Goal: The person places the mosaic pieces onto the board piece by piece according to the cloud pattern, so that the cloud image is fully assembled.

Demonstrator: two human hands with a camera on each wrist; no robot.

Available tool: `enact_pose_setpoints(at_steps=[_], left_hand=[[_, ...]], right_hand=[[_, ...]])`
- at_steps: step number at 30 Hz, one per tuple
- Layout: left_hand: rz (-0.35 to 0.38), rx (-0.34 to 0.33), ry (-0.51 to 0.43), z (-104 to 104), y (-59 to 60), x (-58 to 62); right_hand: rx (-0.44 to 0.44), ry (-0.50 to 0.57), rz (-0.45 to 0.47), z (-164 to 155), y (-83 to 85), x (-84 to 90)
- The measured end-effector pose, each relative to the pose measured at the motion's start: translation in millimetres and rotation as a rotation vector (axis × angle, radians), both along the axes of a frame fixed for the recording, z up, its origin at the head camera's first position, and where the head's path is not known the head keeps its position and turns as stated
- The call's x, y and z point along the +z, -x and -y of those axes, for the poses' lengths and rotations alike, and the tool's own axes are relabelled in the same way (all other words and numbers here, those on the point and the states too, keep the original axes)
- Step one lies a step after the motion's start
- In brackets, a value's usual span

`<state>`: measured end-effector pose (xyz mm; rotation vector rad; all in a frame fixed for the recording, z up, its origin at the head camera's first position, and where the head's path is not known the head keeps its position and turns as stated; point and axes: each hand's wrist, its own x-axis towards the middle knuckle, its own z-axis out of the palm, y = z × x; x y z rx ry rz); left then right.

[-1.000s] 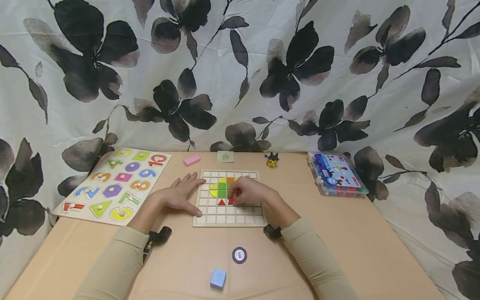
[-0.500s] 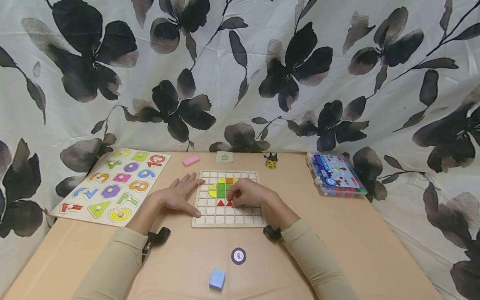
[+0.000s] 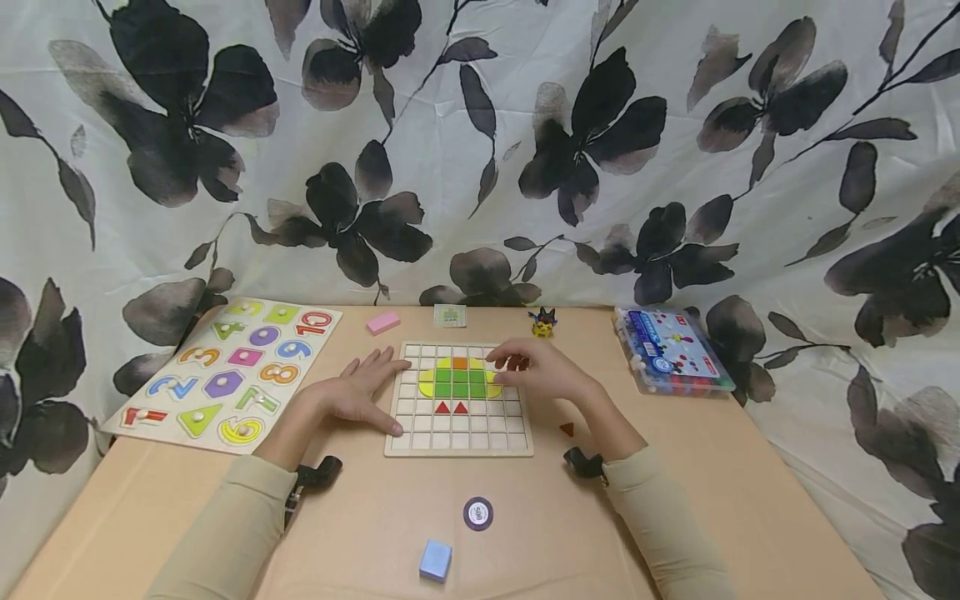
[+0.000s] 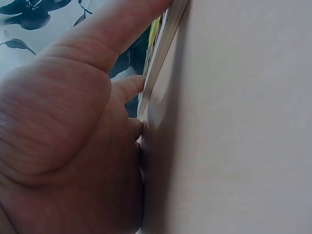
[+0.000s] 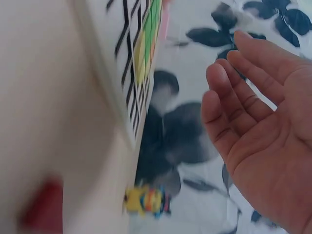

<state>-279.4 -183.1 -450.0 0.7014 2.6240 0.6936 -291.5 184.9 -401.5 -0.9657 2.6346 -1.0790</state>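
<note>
A white gridded board point(image 3: 420, 433) lies mid-table with a rounded shape of green squares point(image 3: 460, 385), yellow curved corner pieces point(image 3: 425, 387) and an orange square point(image 3: 460, 363). Two red triangles point(image 3: 442, 408) sit in cells below it. My left hand point(image 3: 348, 396) is spread along the board's left edge, thumb and fingertips touching it. Above the board's right side, my right hand point(image 3: 543, 372) has loosely bent fingers; in the right wrist view it holds nothing. A loose red triangle point(image 3: 567, 429) lies on the table right of the board, blurred in the right wrist view.
A number-and-shape puzzle board point(image 3: 225, 375) lies at left. A pink block point(image 3: 383, 322), a small card point(image 3: 450, 316) and a yellow-black figurine point(image 3: 542, 322) stand behind. A plastic case point(image 3: 675, 350) is at right; a round chip point(image 3: 478, 513) and blue block point(image 3: 436, 561) lie in front.
My right hand has let go of the second red triangle, which stays on the board, and moved up and right. The loose triangle on the table is now uncovered. My left hand has stayed put.
</note>
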Motion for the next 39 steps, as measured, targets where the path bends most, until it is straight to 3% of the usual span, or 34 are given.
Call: enact_pose_setpoints(at_steps=[6, 13, 17, 22, 27, 39], left_hand=[[0.005, 0.001, 0.004, 0, -0.6, -0.3], [-0.001, -0.004, -0.014, -1, -1.7, 1.3], [-0.007, -0.005, -0.03, -1, -2.0, 0.8], [-0.013, 0.001, -0.039, 0, -1.6, -1.6], [-0.006, -0.001, -0.031, -2, -2.8, 0.7], [-0.006, 0.003, 0.005, -2, -2.9, 3.1]], right_hand=[[-0.052, 0.012, 0.053, -47, 0.4, 2.0], [0.01, 0.008, 0.179, -94, 6.5, 3.2], [0.029, -0.051, 0.234, -108, 8.0, 2.4], [0.096, -0.151, 0.378, -112, 9.0, -6.0], [0.189, -0.167, 0.523, -109, 10.7, -18.8], [0.207, -0.183, 0.514, -99, 11.4, -27.1]])
